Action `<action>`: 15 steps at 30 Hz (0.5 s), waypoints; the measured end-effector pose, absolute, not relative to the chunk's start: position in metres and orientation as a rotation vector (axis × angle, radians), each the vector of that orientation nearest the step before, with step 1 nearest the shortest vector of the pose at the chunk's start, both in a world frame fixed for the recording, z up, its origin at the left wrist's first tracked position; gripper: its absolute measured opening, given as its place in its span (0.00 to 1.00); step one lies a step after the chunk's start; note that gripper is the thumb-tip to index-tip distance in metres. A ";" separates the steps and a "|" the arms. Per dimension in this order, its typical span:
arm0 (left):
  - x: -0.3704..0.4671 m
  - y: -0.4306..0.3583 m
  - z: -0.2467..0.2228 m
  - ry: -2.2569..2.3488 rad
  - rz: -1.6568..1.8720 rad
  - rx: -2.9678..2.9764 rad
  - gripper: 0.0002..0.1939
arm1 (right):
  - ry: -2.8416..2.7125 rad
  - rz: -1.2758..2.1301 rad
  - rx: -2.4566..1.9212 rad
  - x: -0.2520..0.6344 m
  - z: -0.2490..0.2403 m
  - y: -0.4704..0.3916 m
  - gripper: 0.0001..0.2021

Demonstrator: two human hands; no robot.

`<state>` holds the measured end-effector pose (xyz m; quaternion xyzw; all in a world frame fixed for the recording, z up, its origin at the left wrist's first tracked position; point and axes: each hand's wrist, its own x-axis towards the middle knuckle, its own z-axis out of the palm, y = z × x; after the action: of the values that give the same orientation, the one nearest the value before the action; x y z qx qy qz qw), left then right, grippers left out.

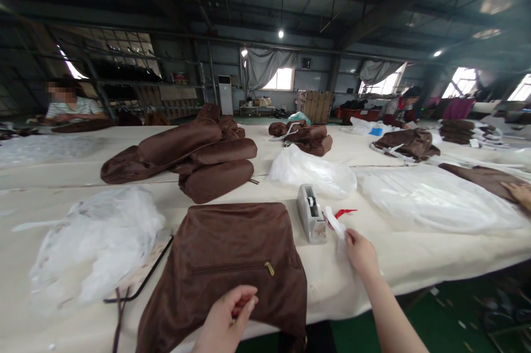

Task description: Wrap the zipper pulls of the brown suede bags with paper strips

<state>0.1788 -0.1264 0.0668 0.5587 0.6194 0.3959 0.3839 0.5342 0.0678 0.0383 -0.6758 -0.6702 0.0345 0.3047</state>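
Note:
A brown leather-like bag (244, 239) with a zipper and a gold pull lies flat on the cream-covered table (398, 261) in front of me. Over its lower part is my left hand (232, 311), fingers curled together; whether anything small is between them is hidden. My right hand (360, 250), right of the bag, pinches a thin white strip (335, 222). Just left of that strip stands a grey tape dispenser (310, 217), with a red-handled tool (345, 212) beside it.
Stuffed brown bags (219, 178) are piled behind. Clear plastic bags (99, 242) lie left, and more plastic (435, 198) lies right. Another person's hand (518, 193) touches a brown bag at the right edge. Two people are farther back.

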 end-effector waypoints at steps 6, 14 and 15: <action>0.182 -0.129 0.070 1.584 0.981 1.391 0.16 | -1.571 -0.111 -1.655 0.526 0.054 0.049 0.18; 0.204 -0.117 0.094 1.411 1.083 1.118 0.26 | -2.214 -0.250 -1.103 0.431 0.083 -0.045 0.18; 0.208 -0.114 0.096 1.392 1.090 1.078 0.28 | -2.292 -0.224 -1.024 0.420 0.081 -0.055 0.19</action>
<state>0.2076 -0.1137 0.0960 0.4477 0.5782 0.4527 0.5102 0.4202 -0.0545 0.0812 -0.3868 -0.8660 -0.0846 0.3054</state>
